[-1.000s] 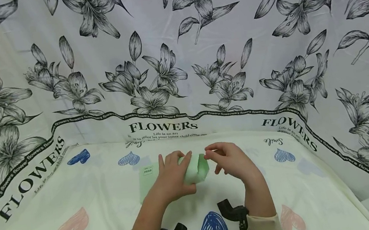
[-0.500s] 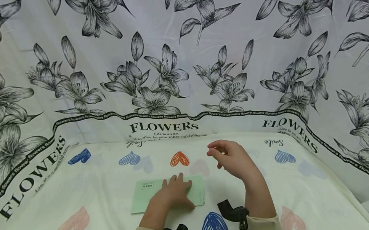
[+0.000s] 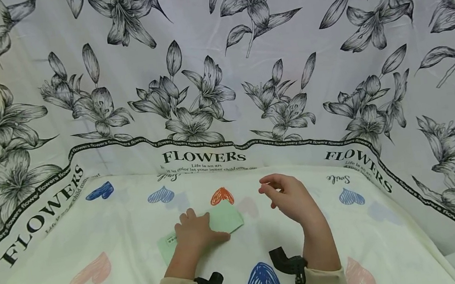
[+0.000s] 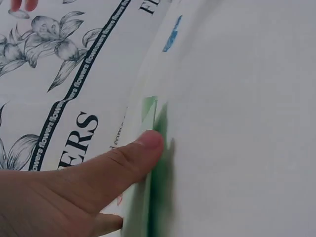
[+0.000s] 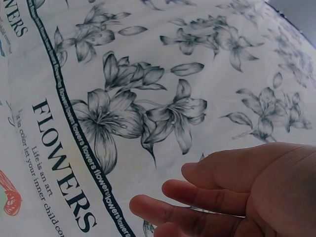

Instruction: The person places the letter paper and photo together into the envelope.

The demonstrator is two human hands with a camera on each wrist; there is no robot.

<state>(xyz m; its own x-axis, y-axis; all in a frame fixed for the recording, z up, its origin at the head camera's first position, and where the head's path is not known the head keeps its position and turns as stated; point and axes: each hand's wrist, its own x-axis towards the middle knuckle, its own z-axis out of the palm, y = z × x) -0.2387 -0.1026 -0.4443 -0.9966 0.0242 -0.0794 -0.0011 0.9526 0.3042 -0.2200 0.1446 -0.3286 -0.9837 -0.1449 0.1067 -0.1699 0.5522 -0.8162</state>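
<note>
A flat, light green paper envelope with a small printed box on it is tilted at an angle over the table in the head view. My left hand lies across its middle and grips it, fingers toward the far edge and thumb at the near edge. From the left wrist, the thumb presses on the edge of the envelope, seen nearly side-on; the other fingers are mostly hidden. My right hand hovers to the right, apart from the envelope, fingers loosely bent and holding nothing; the right wrist view shows its relaxed fingers.
A white cloth printed with coloured hearts covers the table. Behind it hangs a white curtain with black flower drawings. A black wrist mount sits on the left wrist and another black mount on the right.
The envelope's right end stood bulging open in both hands' reach, then the envelope lay flat under my left hand. Now that hand has shifted left and turned it at an angle. The right hand barely moved.
</note>
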